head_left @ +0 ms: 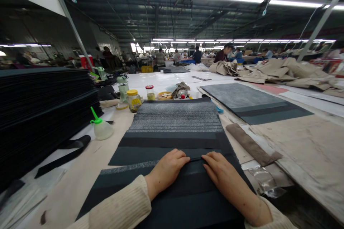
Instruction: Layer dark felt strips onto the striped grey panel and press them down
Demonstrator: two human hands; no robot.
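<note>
A dark grey fabric panel (174, 128) made of overlapping strips lies lengthwise on the worktable in front of me. My left hand (168, 170) and my right hand (221, 173) rest side by side on its near part. The fingertips of both hands press down on the edge of one dark strip (172, 143) and pinch its fold. Both sleeves are cream knit. Nothing is lifted off the table.
A tall stack of dark panels (40, 114) stands at the left. A squeeze bottle with a green nozzle (101, 127), jars (133, 99) and a black strap (64, 154) lie beside it. Another grey panel (252, 103) and beige fabric piles (282, 71) lie to the right. Other people work far back.
</note>
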